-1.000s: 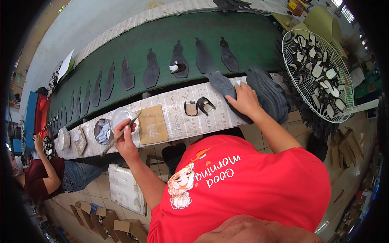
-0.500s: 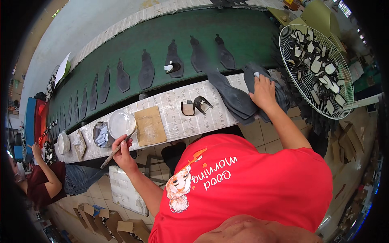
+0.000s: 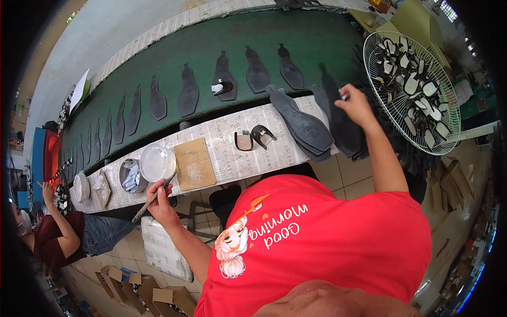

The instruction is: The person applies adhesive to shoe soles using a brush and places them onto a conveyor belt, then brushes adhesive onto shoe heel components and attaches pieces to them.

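Note:
My left hand (image 3: 162, 203) is closed round a long-handled brush (image 3: 150, 203), its upper end beside a round tub (image 3: 158, 162) of whitish stuff. My right hand (image 3: 358, 105), with a white cover on a fingertip, is closed at the edge of a dark grey, narrow-necked flat piece (image 3: 346, 124). That piece lies over a pile of like pieces at the bench's right end. A second stack (image 3: 303, 124) is fanned out to its left. Along the green belt (image 3: 211, 39) several such pieces (image 3: 257, 71) lie in a row; one carries a small black-and-white curved part (image 3: 222, 88).
A tan board (image 3: 195, 165), a tub of small white rolls (image 3: 130, 177) and two curved black parts (image 3: 244, 141) lie on the paper-covered bench. A white wire basket (image 3: 449, 100) of black-and-white parts is at right. Another person (image 3: 58, 232) works at far left.
My right hand has moved slightly right and its fingers have curled in. A dark piece beneath it has swung into view, neck pointing away. My left hand keeps the brush almost still.

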`<state>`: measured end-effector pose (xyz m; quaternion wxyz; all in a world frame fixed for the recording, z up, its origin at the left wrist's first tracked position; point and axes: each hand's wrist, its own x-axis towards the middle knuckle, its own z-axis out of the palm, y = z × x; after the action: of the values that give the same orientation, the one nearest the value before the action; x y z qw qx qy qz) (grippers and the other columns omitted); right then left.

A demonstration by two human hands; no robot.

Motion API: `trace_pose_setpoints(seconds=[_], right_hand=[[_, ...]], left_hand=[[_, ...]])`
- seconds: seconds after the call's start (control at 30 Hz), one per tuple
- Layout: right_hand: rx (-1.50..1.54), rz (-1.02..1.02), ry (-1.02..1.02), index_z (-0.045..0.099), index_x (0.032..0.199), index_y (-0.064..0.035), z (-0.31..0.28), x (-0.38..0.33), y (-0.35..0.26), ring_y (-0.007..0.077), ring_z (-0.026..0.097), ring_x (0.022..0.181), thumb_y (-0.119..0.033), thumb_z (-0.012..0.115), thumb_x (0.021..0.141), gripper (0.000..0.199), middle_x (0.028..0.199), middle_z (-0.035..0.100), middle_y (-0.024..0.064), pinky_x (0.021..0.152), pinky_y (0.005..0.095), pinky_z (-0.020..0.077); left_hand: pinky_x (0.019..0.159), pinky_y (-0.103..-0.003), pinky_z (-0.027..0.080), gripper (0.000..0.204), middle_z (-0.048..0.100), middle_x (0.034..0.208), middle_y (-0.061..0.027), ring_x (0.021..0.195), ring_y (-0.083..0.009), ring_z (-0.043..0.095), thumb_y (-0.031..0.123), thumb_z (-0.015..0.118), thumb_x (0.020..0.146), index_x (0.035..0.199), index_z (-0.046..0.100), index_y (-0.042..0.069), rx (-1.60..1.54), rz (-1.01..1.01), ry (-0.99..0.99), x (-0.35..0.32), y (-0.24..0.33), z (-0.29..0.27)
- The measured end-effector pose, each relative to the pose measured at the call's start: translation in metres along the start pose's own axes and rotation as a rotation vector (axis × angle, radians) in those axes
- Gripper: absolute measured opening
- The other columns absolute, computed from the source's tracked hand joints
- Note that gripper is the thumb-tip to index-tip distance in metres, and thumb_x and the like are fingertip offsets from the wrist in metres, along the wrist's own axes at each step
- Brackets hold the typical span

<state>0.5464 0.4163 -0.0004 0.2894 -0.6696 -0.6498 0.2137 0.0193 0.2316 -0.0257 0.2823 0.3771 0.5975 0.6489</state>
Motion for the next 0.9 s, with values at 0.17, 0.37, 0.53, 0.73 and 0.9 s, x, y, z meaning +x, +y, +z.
trace_pose_setpoints(seconds=[0.17, 0.37, 0.53, 0.73, 0.9], right_hand=[[0.325, -0.099, -0.06, 0.057, 0.091, 0.0001, -0.04, 0.018, -0.046, 0.0093, 0.051, 0.07, -0.008, 0.073, 0.072, 0.026, 0.074, 0.054, 0.0014, 0.065, 0.0249, 0.0432], [-0.043, -0.163, -0.093, 0.06, 0.096, -0.0015, 0.022, 0.013, -0.054, 0.021, 0.06, 0.081, -0.013, 0.076, 0.069, 0.033, 0.089, 0.061, 0.0091, 0.074, 0.0326, 0.0475], [-0.721, -0.142, 0.133, 0.058, 0.097, -0.0028, 0.031, -0.006, -0.022, 0.0323, 0.056, 0.098, -0.026, 0.081, 0.062, 0.048, 0.099, 0.058, 0.0139, 0.081, 0.0432, 0.0458], [-0.84, -0.122, 0.065, 0.055, 0.104, -0.0006, 0.037, -0.02, -0.016, 0.0316, 0.052, 0.103, -0.032, 0.078, 0.064, 0.056, 0.104, 0.054, 0.0137, 0.081, 0.0441, 0.0462], [-0.636, -0.091, 0.06, 0.05, 0.123, 0.0017, 0.021, -0.013, -0.008, 0.0369, 0.051, 0.113, -0.023, 0.069, 0.069, 0.062, 0.121, 0.053, 0.0217, 0.094, 0.0436, 0.0431]], left_hand=[[0.074, -0.025, 0.049, 0.018, 0.062, 0.101, -0.0104, 0.079, -0.0154, 0.062, 0.006, 0.051, 0.092, 0.106, 0.058, -0.001, -0.025, -0.03, 0.012, -0.005, 0.001, -0.002], [0.074, -0.025, 0.049, 0.018, 0.063, 0.102, -0.0105, 0.08, -0.0153, 0.062, 0.007, 0.051, 0.092, 0.105, 0.058, -0.002, -0.022, -0.017, -0.001, -0.004, 0.004, 0.008], [0.075, -0.025, 0.049, 0.018, 0.062, 0.102, -0.0103, 0.08, -0.0155, 0.062, 0.007, 0.051, 0.092, 0.105, 0.058, -0.002, -0.032, -0.016, 0.011, -0.005, 0.003, 0.003], [0.073, -0.025, 0.049, 0.017, 0.063, 0.1, -0.0102, 0.078, -0.0147, 0.061, 0.008, 0.051, 0.092, 0.105, 0.058, -0.002, -0.019, 0.005, 0.11, 0.01, 0.006, -0.009], [0.066, -0.023, 0.047, 0.016, 0.064, 0.086, -0.0058, 0.072, -0.0116, 0.061, 0.012, 0.056, 0.092, 0.1, 0.061, -0.001, 0.206, 0.108, 0.185, 0.033, 0.015, -0.011]])
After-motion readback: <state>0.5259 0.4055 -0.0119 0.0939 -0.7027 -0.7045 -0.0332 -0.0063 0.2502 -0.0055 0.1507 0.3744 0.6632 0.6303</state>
